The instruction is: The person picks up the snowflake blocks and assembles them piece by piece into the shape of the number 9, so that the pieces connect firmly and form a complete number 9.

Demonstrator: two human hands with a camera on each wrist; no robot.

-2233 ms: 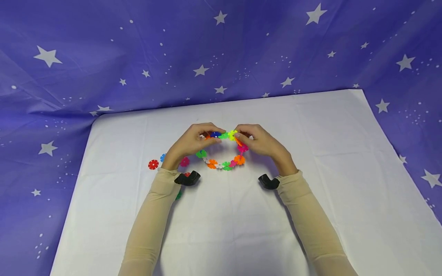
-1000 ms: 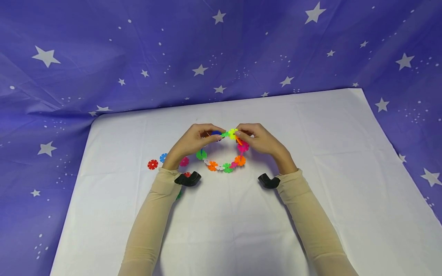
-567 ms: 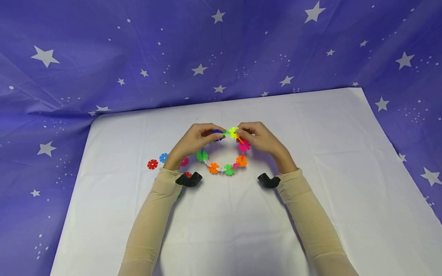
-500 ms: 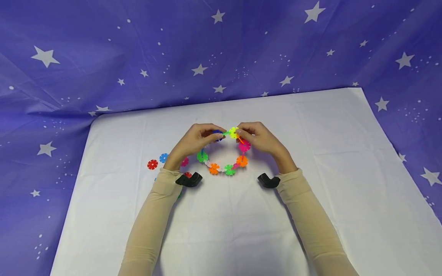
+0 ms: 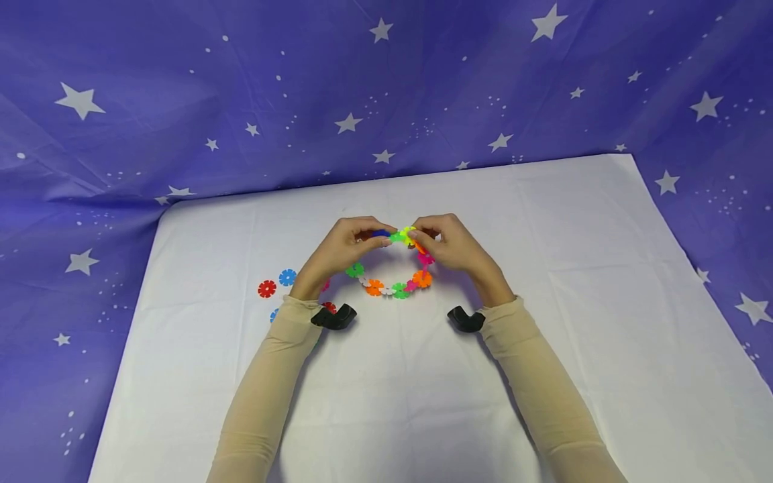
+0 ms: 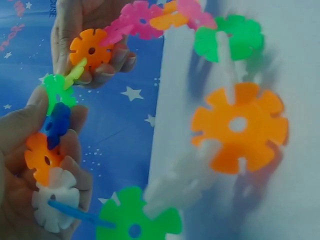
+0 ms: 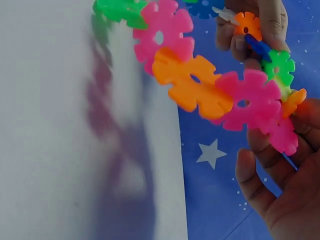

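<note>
A ring of slotted, flower-shaped plastic discs point(image 5: 421, 279) is held up over the white-covered table in the head view. My left hand point(image 5: 335, 253) pinches its far side at a light green disc point(image 6: 54, 92) and a dark blue disc point(image 6: 58, 122), thumb on the near face. Beside it, my right hand point(image 5: 454, 249) pinches a yellow disc point(image 5: 407, 235), which meets the light green one. In the right wrist view, pink discs point(image 7: 252, 95) and an orange disc point(image 7: 175, 82) hang from that hand. The left wrist view shows orange, white and green discs curving round the near side.
Loose discs lie left of the ring on the white cloth point(image 5: 386, 402), among them a red disc point(image 5: 267, 289) and a blue disc point(image 5: 288, 277). My left forearm partly covers others. A purple star-patterned curtain point(image 5: 423, 80) hangs behind the table.
The ring swung nearer and lower, then lifted back. The light green disc turned from edge-on to showing its face. Both hands keep their hold, and the wrists drew slightly closer together.
</note>
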